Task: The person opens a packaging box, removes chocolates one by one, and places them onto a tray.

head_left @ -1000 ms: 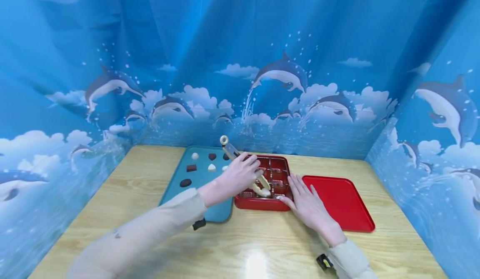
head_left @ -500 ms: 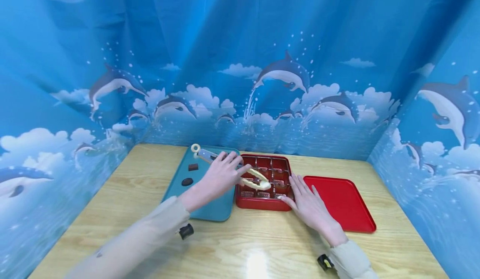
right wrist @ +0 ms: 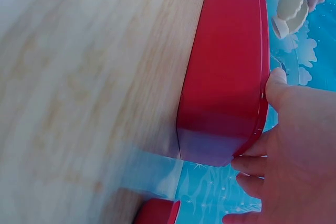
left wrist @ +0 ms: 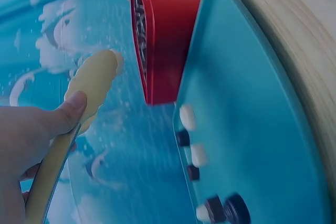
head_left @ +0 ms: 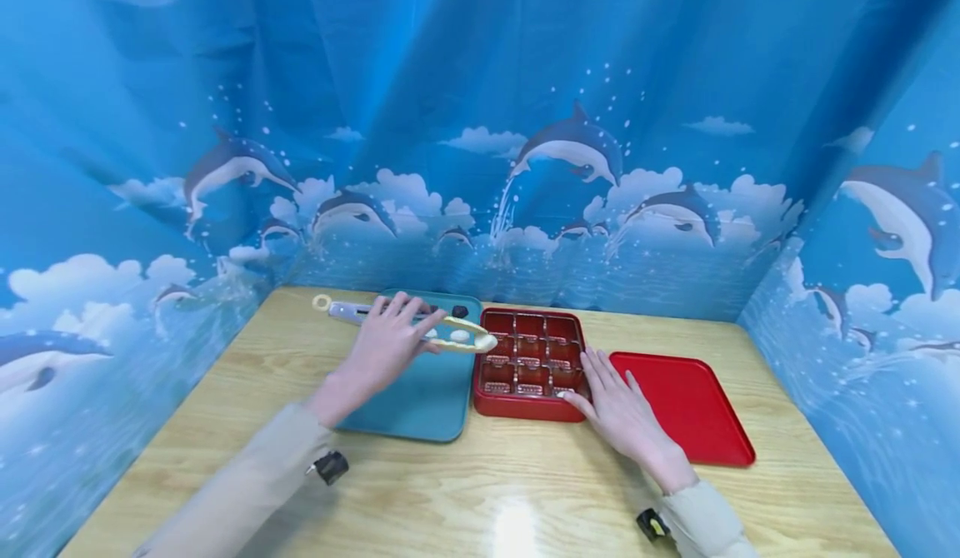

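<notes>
In the head view, my left hand [head_left: 386, 346] grips a pair of tongs [head_left: 348, 311] by their middle, with cream scalloped tips. A white chocolate-like piece [head_left: 487, 342] sits between the tips, at the left rim of a red box [head_left: 528, 409]; the right wrist view shows the piece [right wrist: 281, 27] raised above the box. Clear dividers split the box into several compartments. My right hand [head_left: 622, 408] rests against the box's right side, fingers straight, thumb at the front right corner. Dark and white pieces [left wrist: 199, 155] lie on a teal tray [left wrist: 241, 77], partly hidden by my left hand in the head view.
A flat red lid [head_left: 686, 408] lies on the wooden table [head_left: 450, 500] to the right of the box. The teal tray adjoins the box's left side. A blue dolphin-print curtain [head_left: 450, 125] closes off the back and sides.
My left hand has lifted the tongs out of the box and moved left over the teal tray, the white piece still in the tips. My right hand stays at the box.
</notes>
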### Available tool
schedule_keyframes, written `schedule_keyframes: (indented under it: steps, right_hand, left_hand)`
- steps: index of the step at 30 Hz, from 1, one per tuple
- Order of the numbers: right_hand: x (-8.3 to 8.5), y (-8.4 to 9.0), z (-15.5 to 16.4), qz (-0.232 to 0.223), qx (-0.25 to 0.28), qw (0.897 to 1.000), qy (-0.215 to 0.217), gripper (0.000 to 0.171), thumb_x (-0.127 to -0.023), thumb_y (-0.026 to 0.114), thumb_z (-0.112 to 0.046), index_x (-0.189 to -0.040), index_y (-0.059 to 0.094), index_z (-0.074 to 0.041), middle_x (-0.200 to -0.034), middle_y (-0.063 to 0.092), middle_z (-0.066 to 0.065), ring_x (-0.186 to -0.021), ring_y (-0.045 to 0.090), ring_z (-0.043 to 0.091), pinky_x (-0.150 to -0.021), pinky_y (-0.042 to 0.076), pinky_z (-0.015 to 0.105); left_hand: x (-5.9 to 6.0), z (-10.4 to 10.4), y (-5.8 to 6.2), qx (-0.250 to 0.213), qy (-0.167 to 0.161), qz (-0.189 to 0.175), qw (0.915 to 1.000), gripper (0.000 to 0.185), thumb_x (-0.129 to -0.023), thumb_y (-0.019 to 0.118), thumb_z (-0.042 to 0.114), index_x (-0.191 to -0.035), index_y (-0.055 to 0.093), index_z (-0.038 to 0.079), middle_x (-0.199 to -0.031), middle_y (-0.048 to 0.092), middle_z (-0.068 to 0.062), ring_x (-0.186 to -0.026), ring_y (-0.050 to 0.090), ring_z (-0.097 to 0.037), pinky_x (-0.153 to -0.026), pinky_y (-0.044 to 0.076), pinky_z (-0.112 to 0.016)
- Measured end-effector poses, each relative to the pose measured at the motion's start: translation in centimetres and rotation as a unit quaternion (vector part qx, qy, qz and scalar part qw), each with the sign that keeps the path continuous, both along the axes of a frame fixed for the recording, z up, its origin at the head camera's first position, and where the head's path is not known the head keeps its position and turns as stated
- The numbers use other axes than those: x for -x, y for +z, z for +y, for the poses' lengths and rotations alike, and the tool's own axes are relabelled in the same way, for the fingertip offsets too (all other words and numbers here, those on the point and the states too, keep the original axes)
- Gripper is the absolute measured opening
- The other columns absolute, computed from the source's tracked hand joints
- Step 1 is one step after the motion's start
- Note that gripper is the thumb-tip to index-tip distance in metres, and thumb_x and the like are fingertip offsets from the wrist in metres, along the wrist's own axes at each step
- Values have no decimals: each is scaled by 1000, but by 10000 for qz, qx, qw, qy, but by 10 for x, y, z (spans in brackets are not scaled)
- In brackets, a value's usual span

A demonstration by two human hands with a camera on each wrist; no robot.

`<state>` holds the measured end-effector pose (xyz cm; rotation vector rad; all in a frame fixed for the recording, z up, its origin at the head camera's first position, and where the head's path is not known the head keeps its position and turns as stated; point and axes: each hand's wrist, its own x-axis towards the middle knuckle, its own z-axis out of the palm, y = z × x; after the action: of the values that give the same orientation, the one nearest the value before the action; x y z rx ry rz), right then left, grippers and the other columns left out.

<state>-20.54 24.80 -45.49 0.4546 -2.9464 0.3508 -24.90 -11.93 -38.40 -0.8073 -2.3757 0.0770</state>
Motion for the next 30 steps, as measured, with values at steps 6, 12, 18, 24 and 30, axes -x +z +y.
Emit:
schedule_keyframes:
  steps: [6,12,18,24,30]
  right_hand:
    - [-1,1,0,-39,17,10000,-4,82,-101,53,-53,-156,31,3,-163,29,22,-151,24,43,-116,22,66]
    - [-1,1,0,-24,2,10000,-1,82,-101,53,-53,-156,31,3,-163,29,22,-150,25,43,-116,22,66]
    - [-1,1,0,-10,-3,10000,-6,81,-101,53,-53,-156,32,3,-163,29,21,-150,25,43,-116,23,66]
    - [-1,1,0,-12,5,10000,0,81,-101,53,-53,-156,32,3,-162,30,22,-150,25,43,-116,23,67]
    - [0,1,0,-7,20,10000,9,81,-101,53,-52,-156,32,3,-162,30,22,-150,25,43,-116,23,67]
  left_hand:
    - [-2,-26,-6,-4,336,-42,9994,50,-83,81,38,-129,71,21,-108,66,-7,-101,58,-29,-79,47,-44]
    - [-5,-48,-15,-44,454,-110,9989,48,-82,83,36,-126,72,18,-106,66,-9,-102,60,-30,-79,47,-45]
    - [-8,-63,-23,-94,637,-286,9975,48,-82,84,36,-124,74,16,-106,68,-9,-102,60,-31,-80,47,-46]
    - [-9,-72,-31,-57,769,-468,9959,45,-82,85,31,-123,74,15,-105,68,-10,-101,59,-31,-81,45,-46]
    - [-9,-77,-39,59,840,-717,9939,53,-79,82,41,-123,74,14,-104,67,-11,-99,58,-31,-79,45,-47]
